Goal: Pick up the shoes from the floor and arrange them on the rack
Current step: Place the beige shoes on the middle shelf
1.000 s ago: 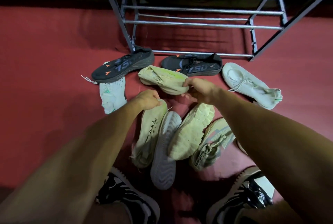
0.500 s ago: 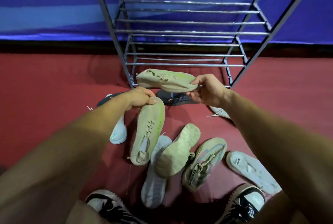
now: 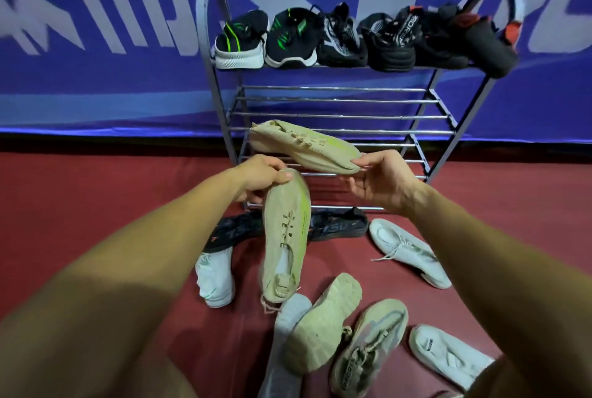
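My left hand (image 3: pixel 259 178) pinches the toe of a beige knit shoe (image 3: pixel 285 237) that hangs heel-down above the floor. My right hand (image 3: pixel 381 181) grips the toe of the matching beige shoe (image 3: pixel 304 147), held level in front of the metal rack's (image 3: pixel 336 115) bare middle bars. Several dark shoes (image 3: pixel 352 38) fill the rack's top shelf. On the red floor lie two black shoes (image 3: pixel 336 226), a white shoe (image 3: pixel 214 275) at the left, a white laced shoe (image 3: pixel 407 251) at the right, and several pale shoes (image 3: pixel 323 324) near my feet.
A blue banner wall (image 3: pixel 96 45) stands right behind the rack. The red floor (image 3: pixel 80 205) stretches open to the left and right of the shoe pile. Another white shoe (image 3: pixel 448 356) lies at the lower right.
Both hands have lifted the two beige shoes off the floor and up toward the rack. My view has tilted up, so the rack's full top shelf now shows.
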Demonstrator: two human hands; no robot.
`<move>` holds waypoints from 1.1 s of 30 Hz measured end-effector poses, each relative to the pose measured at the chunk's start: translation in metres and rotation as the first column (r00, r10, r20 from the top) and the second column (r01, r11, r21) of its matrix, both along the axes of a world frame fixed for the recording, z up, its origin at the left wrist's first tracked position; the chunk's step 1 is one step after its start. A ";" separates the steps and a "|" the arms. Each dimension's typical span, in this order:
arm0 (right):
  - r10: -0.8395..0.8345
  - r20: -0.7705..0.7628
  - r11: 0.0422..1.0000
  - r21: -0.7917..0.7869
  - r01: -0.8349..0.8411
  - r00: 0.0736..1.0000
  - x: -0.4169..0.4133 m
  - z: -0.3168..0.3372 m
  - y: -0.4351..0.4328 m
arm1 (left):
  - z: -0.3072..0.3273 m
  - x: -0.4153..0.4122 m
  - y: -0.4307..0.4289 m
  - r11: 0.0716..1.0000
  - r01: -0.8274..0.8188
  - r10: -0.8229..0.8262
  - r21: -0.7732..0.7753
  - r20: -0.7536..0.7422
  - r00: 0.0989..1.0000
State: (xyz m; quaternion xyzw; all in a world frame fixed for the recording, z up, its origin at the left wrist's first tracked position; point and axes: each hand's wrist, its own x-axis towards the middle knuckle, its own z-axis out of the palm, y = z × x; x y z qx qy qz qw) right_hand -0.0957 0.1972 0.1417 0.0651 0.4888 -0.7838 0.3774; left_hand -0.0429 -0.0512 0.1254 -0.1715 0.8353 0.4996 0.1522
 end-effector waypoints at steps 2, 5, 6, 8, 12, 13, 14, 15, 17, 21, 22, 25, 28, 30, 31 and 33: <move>-0.035 0.000 0.998 -0.048 0.035 0.999 -0.002 0.000 -0.005 | 0.003 -0.002 0.002 1.000 -0.002 0.002 -0.004 -0.027 1.000; -0.079 -0.028 0.993 -0.091 0.076 0.996 -0.007 0.000 -0.014 | 0.011 -0.009 0.003 1.000 0.009 -0.009 -0.012 -0.046 0.999; -0.086 -0.052 0.993 -0.081 0.082 0.995 -0.008 0.001 -0.018 | 0.013 -0.012 0.003 1.000 0.017 -0.018 -0.013 -0.043 0.999; -0.104 -0.081 0.993 -0.058 0.100 0.991 -0.012 0.001 -0.029 | 0.016 -0.017 0.003 0.999 0.040 -0.041 -0.015 -0.030 0.999; -0.166 -0.060 0.985 -0.059 0.163 0.984 -0.021 -0.003 -0.057 | 0.015 -0.022 0.001 0.999 0.034 -0.034 0.006 -0.027 0.999; -0.198 -0.047 0.979 -0.057 0.195 0.979 -0.024 -0.003 -0.065 | 0.012 -0.024 0.000 1.000 0.029 -0.029 0.010 -0.026 0.999; -0.232 -0.034 0.972 -0.050 0.231 0.972 -0.027 -0.005 -0.071 | 0.010 -0.025 -0.002 1.000 0.023 -0.022 0.008 -0.028 0.999; -0.258 -0.025 0.965 -0.044 0.257 0.966 -0.031 -0.006 -0.078 | 0.007 -0.026 -0.004 1.000 0.018 -0.018 0.005 -0.030 0.999; -0.274 -0.025 0.962 -0.019 0.274 0.961 -0.039 -0.008 -0.088 | 0.002 -0.029 -0.007 1.000 0.017 -0.017 0.002 -0.030 0.999; -0.280 -0.022 0.960 -0.012 0.279 0.960 -0.052 -0.016 -0.106 | -0.007 -0.033 -0.014 0.999 0.035 -0.034 0.013 -0.032 0.999; -0.289 -0.014 0.957 -0.019 0.288 0.957 -0.054 -0.018 -0.110 | -0.009 -0.034 -0.016 0.999 0.035 -0.035 0.019 -0.027 0.999; -0.320 0.000 0.947 -0.035 0.320 0.947 -0.061 -0.027 -0.122 | -0.014 -0.038 -0.022 0.999 0.018 -0.018 0.030 -0.022 1.000; -0.355 0.015 0.932 -0.065 0.355 0.935 -0.068 -0.034 -0.132 | -0.017 -0.042 -0.023 1.000 0.008 -0.007 0.028 -0.034 0.999; -0.387 0.032 0.918 -0.082 0.389 0.921 -0.074 -0.038 -0.136 | -0.018 -0.043 -0.022 0.999 0.006 -0.005 0.041 -0.033 0.999; -0.392 0.045 0.915 -0.087 0.395 0.919 -0.075 -0.040 -0.137 | -0.019 -0.044 -0.021 0.999 0.005 -0.003 0.043 -0.032 0.999; -0.373 0.049 0.926 -0.050 0.375 0.927 -0.074 -0.044 -0.137 | -0.019 -0.044 -0.021 0.999 -0.003 0.004 0.044 -0.030 1.000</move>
